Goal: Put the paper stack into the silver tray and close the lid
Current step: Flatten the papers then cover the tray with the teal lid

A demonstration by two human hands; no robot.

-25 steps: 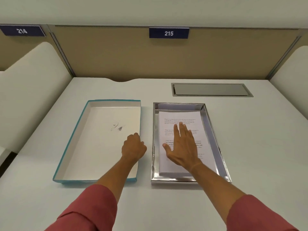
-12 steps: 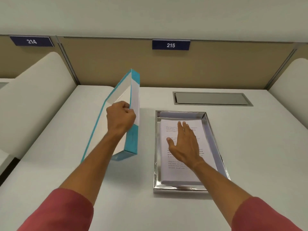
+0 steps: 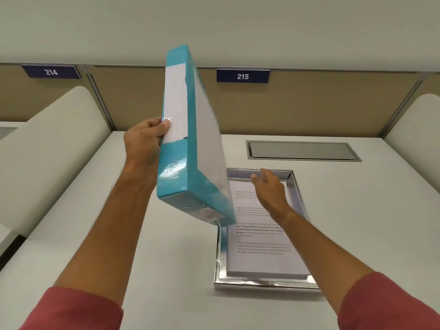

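Note:
The silver tray (image 3: 262, 283) lies on the white desk right of centre. The printed paper stack (image 3: 262, 253) rests inside it. My left hand (image 3: 145, 141) grips the teal lid (image 3: 185, 148) by its long edge. The lid is up in the air, tilted almost on edge, its lower corner over the tray's left side and hiding part of it. My right hand (image 3: 271, 189) hovers open above the far half of the paper, fingers pointing toward the lid, touching neither lid nor paper as far as I can see.
A grey recessed cable hatch (image 3: 302, 151) sits in the white desk (image 3: 142, 234) behind the tray. Beige partition panels with number plates 214 (image 3: 51, 72) and 215 (image 3: 242, 76) close the back. Rounded white dividers (image 3: 47, 144) stand at both sides.
My left hand has lifted the teal lid off the desk, turned it upright and swung it rightward over the tray. My right hand has risen off the paper.

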